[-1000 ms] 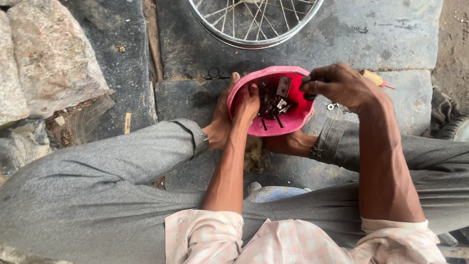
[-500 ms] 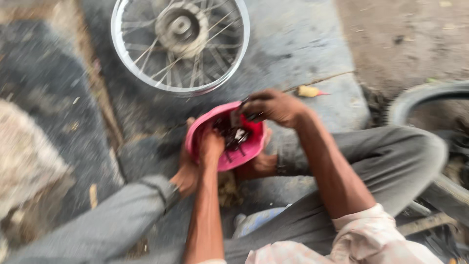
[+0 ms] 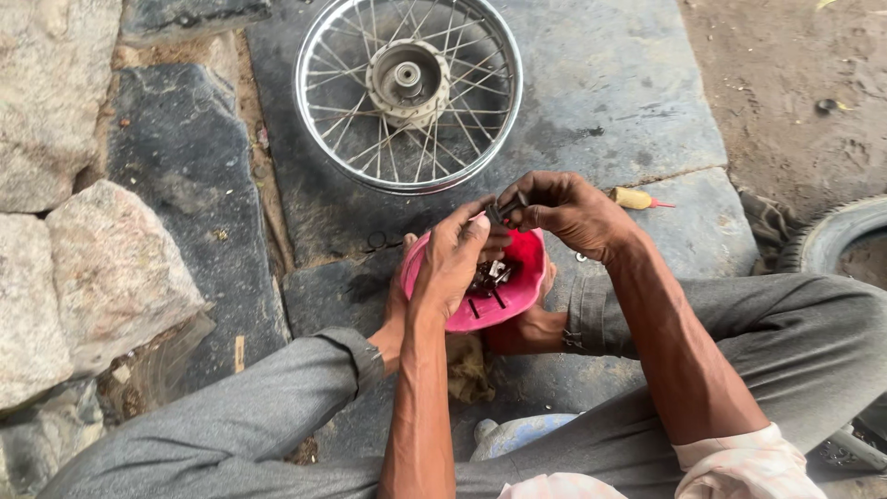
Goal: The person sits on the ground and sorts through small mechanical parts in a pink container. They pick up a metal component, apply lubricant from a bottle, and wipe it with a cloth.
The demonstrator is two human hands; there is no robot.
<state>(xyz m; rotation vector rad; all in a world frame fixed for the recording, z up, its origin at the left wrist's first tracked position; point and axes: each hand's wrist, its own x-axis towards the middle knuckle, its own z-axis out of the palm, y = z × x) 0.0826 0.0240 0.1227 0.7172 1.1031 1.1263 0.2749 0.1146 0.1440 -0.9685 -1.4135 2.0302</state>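
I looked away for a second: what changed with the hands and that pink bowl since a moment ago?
Both hands lifted out of the pink bowl. The left hand let go of its rim and came up to meet the right hand, and together they now pinch a small dark part above it. The bowl stayed between the feet, the spoked wheel beyond.

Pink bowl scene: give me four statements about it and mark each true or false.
1. Both hands, left hand and right hand, are above the pink bowl. True.
2. The spoked wheel stands upright. False: it lies flat on the stone slab.
3. The pink bowl holds small metal parts. True.
4. The tyre sits at the left edge. False: it is at the right edge.
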